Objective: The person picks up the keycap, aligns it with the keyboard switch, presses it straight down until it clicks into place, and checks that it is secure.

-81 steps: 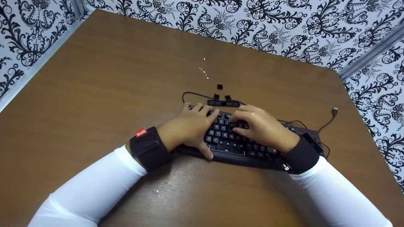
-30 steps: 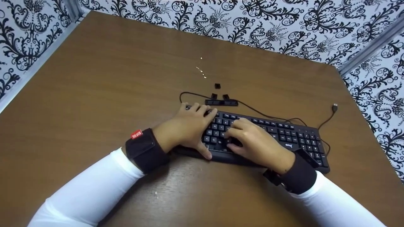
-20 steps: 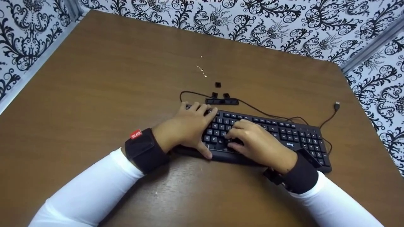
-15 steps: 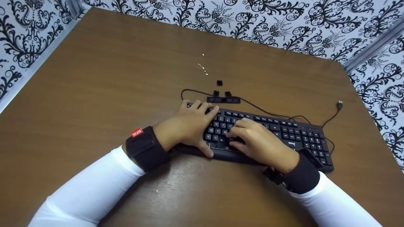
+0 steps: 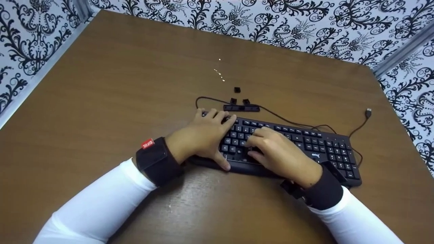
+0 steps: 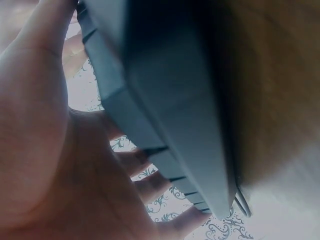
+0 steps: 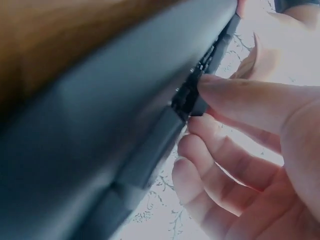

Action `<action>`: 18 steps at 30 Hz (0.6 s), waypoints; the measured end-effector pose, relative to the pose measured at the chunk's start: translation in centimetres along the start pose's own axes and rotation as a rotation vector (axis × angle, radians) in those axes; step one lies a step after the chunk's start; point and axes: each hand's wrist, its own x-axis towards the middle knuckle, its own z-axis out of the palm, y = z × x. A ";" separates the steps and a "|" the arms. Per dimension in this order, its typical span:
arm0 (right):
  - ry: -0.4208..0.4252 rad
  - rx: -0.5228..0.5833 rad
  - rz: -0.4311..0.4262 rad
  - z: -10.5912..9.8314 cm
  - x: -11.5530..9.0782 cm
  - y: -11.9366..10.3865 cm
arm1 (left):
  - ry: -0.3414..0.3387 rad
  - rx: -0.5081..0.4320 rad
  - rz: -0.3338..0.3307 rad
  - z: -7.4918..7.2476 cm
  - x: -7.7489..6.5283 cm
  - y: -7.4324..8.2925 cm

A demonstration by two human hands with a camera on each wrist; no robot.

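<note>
A black keyboard (image 5: 313, 145) lies aslant on the wooden table. Across its left end my left hand (image 5: 206, 137) rests with spread fingers, fingertips at the back edge and thumb on the front edge. In the left wrist view those fingers (image 6: 150, 187) lie over the keys. My right hand (image 5: 276, 150) is over the middle of the keyboard, fingers curled. The right wrist view shows its thumb and forefinger pinching a dark keycap (image 7: 199, 107) beside a gap in the front row. From the head view that keycap is hidden by the hand.
Behind the keyboard lie a detached space bar (image 5: 241, 108) and loose keycaps: one farther back (image 5: 237, 89), two close to the bar. The black cable (image 5: 281, 118) loops past them, its USB plug (image 5: 368, 113) at the right. Patterned wall panels (image 5: 234, 17) border the table.
Since the earliest frame, my right hand has shifted down toward the keyboard's front row, uncovering the upper keys. Over the last second it stays nearly still. My left hand keeps its place.
</note>
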 end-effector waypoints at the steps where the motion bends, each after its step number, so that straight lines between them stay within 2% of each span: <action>1: -0.010 0.004 -0.003 0.0 0.1 0.1 | -0.001 0.005 0.000 0.0 0.0 0.0; 7: -0.042 0.039 0.008 -0.4 0.2 0.2 | 0.014 0.020 0.011 0.1 0.2 0.1; 12: -0.054 0.058 -0.002 -0.3 0.1 0.3 | -0.010 0.012 0.002 0.3 0.1 0.0; 18: -0.007 0.041 -0.013 0.1 0.2 0.3 | -0.009 0.016 -0.009 0.3 0.1 -0.2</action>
